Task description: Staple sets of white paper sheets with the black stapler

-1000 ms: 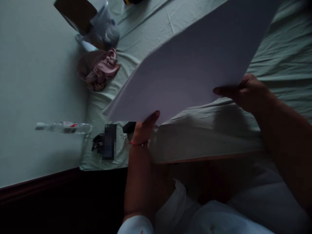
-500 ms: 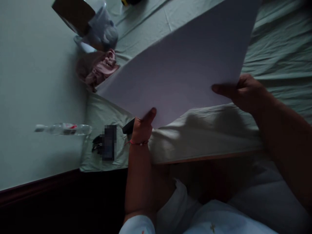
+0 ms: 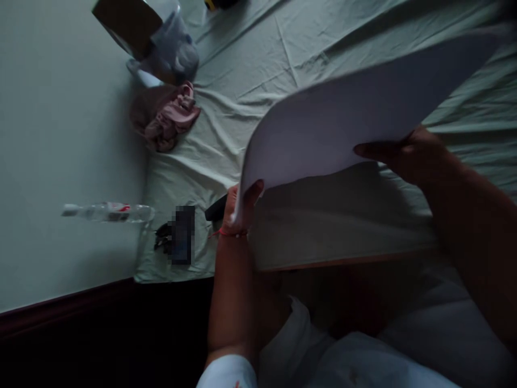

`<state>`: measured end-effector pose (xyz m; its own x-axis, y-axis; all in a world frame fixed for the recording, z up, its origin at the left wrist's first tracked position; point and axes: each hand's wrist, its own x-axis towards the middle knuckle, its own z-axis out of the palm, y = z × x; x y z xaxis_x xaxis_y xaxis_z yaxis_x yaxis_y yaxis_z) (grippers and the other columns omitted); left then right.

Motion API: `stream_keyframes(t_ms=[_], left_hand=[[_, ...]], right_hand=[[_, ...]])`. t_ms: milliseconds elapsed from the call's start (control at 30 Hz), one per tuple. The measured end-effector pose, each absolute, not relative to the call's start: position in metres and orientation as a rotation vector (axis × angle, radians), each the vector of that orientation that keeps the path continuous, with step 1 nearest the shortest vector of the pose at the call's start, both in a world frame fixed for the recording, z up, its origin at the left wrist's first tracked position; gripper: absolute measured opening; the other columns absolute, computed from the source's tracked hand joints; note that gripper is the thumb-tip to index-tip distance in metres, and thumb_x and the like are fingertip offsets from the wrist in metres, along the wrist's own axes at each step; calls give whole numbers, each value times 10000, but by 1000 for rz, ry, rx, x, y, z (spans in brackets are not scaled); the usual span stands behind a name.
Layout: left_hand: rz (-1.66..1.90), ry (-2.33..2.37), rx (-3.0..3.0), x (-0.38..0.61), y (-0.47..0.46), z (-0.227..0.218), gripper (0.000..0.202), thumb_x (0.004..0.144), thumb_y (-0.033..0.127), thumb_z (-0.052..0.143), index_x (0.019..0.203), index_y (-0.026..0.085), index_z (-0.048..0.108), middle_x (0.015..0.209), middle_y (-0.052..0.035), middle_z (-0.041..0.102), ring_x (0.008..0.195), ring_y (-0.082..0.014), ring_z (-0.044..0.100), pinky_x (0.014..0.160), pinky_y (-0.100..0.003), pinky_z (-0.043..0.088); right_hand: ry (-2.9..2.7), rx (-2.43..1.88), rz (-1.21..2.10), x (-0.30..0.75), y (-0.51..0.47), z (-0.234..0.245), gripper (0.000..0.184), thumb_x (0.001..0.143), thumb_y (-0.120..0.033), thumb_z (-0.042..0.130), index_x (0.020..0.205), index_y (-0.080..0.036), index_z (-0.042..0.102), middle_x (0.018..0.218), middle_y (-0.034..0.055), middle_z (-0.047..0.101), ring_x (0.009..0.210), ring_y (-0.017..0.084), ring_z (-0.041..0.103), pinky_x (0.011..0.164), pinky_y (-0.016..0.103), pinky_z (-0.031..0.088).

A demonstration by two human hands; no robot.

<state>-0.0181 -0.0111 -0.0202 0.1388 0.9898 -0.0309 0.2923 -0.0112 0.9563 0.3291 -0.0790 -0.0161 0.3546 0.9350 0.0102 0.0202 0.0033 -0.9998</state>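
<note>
Above the green cloth (image 3: pixel 250 81), a pale sheet (image 3: pixel 323 126) extends beyond both hands, long axis slanting outward rightward; the left hand (image 3: pixel 242 207) pinches its curled left end; the right hand (image 3: pixel 416 153), its near edge.

I take this for a room in a home, perhaps a bedroom. What tells me is the pale green sheet (image 3: pixel 262 59), creased and spread over a broad flat surface right up against a plain wall (image 3: pixel 60 134). I can't make out whether a bed or a table lies beneath; I only get a brown edge (image 3: pixel 347 262) along the near side. Everyday belongings look homely to me: a crumpled pink cloth (image 3: pixel 173 119), a plastic bag (image 3: pixel 177 51) with a box (image 3: pixel 129 24) by it, a bottle (image 3: pixel 115 212) near the wall. My view is dim.
</note>
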Motion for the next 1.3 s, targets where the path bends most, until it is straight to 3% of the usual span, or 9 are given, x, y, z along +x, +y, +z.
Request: stream_keyframes(t_ms=[100,267,467,633,767,933,1000,1133,1300], left_hand=[[1052,1307,1384,-12,-13,-17,388,806,448,823,1058,158,769,1167,-83,787,1350,-300,628,1083,-434,534],[1053,1160,1187,-4,-18,-10,365,688,383,913,991,218,794,1139,-48,797,1183,-257,714,1056,-389,561],[1005,1123,1094,-3,-19,-9,336,660,378,932,929,221,808,1063,-57,816,1109,-271,743,985,-395,597],[903,1122,1086,-5,-15,-10,368,617,370,958,908,203,808,935,-60,821,944,-255,769,881,-391,622],[898,1071,1133,-7,-11,-13,409,572,326,984,916,209,798,934,-41,809,861,-185,743,827,-305,600],[1023,1148,1138,-9,-8,-15,326,709,446,923,730,211,700,601,55,600,494,-60,484,493,-197,419],[1133,1109,1193,-10,-9,-14,333,723,421,920,687,212,663,582,67,546,513,-53,477,528,-182,424],[1226,1041,1329,-15,-8,-15,262,739,396,904,777,221,712,743,23,673,793,-108,650,807,-222,520],[1158,1148,1393,-19,-5,-23,262,799,448,833,769,218,711,780,0,705,811,-138,657,828,-271,529]], right_hand=[[-965,-1365,924,328,-77,-15,289,644,-269,917,840,-135,752,930,34,726,831,116,616,839,318,580],[-796,-1349,1085,329,-78,-12,226,619,-250,909,722,-132,746,844,34,716,718,96,616,705,272,540],[-739,-1357,1276,331,-79,-7,227,594,-240,914,746,-146,774,863,48,741,751,129,664,731,278,573],[-642,-1489,1227,330,-78,-6,149,663,-156,828,805,-136,786,809,47,725,626,108,628,560,229,501],[-606,-1543,1127,329,-79,-4,111,722,-116,797,830,-126,775,806,44,717,613,82,605,528,195,463],[-675,-1524,965,329,-80,0,66,775,-135,801,818,-123,753,766,-4,677,635,31,567,611,178,491],[-708,-1521,879,329,-79,1,88,775,-139,815,775,-112,732,791,-13,685,678,23,578,680,195,528],[-797,-1553,793,329,-77,3,199,749,-109,840,674,-86,656,866,-9,721,807,58,644,812,254,596],[-886,-1573,840,328,-78,4,112,760,-51,816,752,-88,710,977,21,747,917,102,683,951,329,618]])
